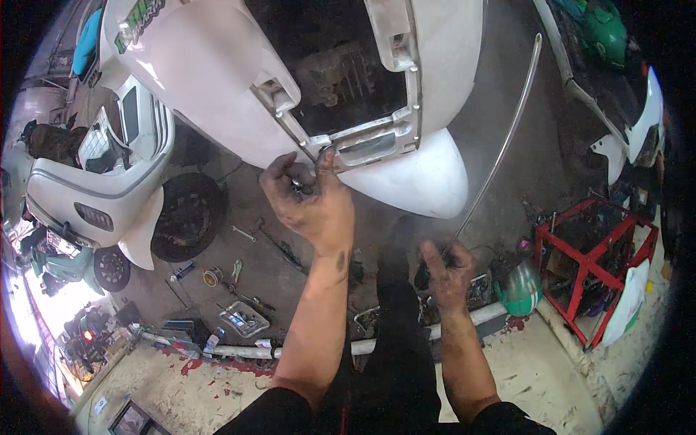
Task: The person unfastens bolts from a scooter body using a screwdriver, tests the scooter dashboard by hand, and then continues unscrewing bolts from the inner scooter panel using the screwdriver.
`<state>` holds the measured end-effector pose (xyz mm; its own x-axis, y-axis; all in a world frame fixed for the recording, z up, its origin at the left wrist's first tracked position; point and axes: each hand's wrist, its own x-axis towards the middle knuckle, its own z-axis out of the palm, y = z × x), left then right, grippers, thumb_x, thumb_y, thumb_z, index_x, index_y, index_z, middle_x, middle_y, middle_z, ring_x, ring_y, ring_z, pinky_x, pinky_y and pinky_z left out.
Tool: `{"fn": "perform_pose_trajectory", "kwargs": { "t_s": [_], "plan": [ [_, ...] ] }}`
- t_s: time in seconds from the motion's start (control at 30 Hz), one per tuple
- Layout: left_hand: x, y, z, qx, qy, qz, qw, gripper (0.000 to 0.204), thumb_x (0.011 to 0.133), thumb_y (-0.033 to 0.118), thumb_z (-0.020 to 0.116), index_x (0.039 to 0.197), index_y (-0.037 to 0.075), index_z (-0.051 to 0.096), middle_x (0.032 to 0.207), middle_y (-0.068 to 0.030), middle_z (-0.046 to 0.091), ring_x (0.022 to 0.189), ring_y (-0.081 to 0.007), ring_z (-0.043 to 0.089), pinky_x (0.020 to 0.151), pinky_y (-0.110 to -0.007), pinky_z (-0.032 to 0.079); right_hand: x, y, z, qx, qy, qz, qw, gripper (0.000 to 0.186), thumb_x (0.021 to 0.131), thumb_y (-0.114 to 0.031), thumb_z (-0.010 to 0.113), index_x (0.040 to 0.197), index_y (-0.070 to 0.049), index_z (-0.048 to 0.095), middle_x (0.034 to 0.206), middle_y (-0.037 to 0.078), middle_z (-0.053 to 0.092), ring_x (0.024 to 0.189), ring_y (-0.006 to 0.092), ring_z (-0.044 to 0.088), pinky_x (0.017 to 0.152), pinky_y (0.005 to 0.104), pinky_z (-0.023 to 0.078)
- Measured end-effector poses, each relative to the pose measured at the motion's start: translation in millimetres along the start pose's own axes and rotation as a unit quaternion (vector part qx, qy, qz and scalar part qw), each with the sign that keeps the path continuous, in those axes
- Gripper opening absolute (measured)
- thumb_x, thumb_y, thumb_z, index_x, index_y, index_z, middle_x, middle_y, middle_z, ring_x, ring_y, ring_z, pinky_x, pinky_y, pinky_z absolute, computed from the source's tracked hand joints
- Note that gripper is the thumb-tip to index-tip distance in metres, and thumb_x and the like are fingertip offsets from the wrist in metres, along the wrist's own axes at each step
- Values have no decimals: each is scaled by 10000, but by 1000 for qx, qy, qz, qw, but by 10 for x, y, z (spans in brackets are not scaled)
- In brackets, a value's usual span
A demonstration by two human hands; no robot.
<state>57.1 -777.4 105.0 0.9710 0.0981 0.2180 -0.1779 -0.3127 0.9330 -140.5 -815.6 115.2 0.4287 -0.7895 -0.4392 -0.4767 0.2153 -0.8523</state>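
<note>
My left hand (310,196) is at the rear edge of a white scooter body panel (217,65). Its thumb and fingers pinch at the frame corner, beside a dark opening, with a small shiny piece showing among them that I cannot make out. Lower and to the right, my right hand (446,274) is closed round the lower end of a long, thin, slightly curved pale rod (502,151). The rod slants up to the right, apart from the panel. A smooth white fender-like piece (417,174) juts out below the panel, between my hands.
Another white scooter (87,188) stands at the left beside a dark tyre (187,217). Wrenches (244,233), a metal tray of small parts (244,319) and other tools lie on the floor. At the right are a green-and-white helmet (520,288) and a red metal frame (586,254).
</note>
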Motion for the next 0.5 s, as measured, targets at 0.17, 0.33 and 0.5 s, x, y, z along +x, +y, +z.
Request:
{"fn": "perform_pose_trajectory", "kwargs": {
  "t_s": [0.17,0.33,0.5],
  "plan": [
    [2,86,-59,65,-37,-46,996,381,745,72,814,1013,-4,554,856,-50,532,729,-134,475,667,-295,418,-23,-15,-45,-11,-17,-8,1000,228,855,-231,749,945,-23,724,903,116,709,844,227,660,781,346,502],
    [80,35,101,89,-11,44,995,386,760,84,806,1015,2,528,817,-46,522,732,-148,484,681,-295,418,-73,-11,-157,-30,-29,-44,998,236,868,-245,731,923,-15,719,908,136,712,850,249,669,796,358,505],
    [-67,-12,-168,-14,-104,-71,992,323,814,27,718,1058,21,505,916,-67,536,778,-159,518,723,-303,430,-216,100,-234,-14,-22,14,1000,296,879,-275,717,1006,-10,684,955,122,694,895,232,644,841,356,488]
  ]
}}
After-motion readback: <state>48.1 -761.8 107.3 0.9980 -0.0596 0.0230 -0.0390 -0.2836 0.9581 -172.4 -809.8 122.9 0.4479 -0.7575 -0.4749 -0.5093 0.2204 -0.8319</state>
